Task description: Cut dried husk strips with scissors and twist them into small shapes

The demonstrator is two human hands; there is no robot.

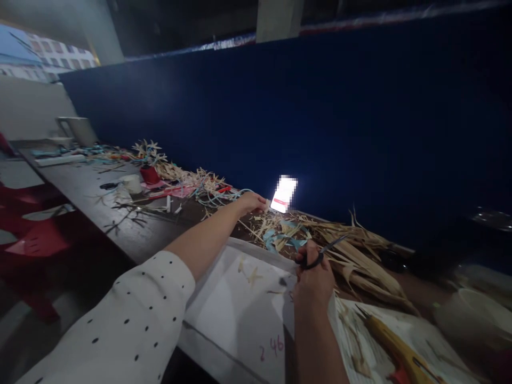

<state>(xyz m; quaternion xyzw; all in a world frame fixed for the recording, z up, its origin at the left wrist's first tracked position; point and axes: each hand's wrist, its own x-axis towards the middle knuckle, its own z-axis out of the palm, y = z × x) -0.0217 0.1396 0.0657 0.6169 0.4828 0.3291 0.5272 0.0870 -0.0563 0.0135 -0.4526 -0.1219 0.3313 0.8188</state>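
Observation:
My left hand (253,204) reaches out to the lower left edge of a glowing phone (283,194), which leans against the blue wall. Its fingers are pinched together, and a small pale bit shows at their tips, too small to name. My right hand (314,274) has its fingers in the dark handles of a pair of scissors (334,243), whose blades point up and to the right. Just below lies a white paper sheet (224,298) bearing pale star-shaped pieces (253,276) and red handwritten numbers. Dried husks (368,261) spread out to the right of the scissors.
A yellow glue gun (390,341) rests on printed paper at lower right. Along the wall lie straw-like scraps (208,184), blue strips and a red thread spool (149,174). A white roll (132,184) sits farther left. Red stools (44,240) stand beyond the table's left edge.

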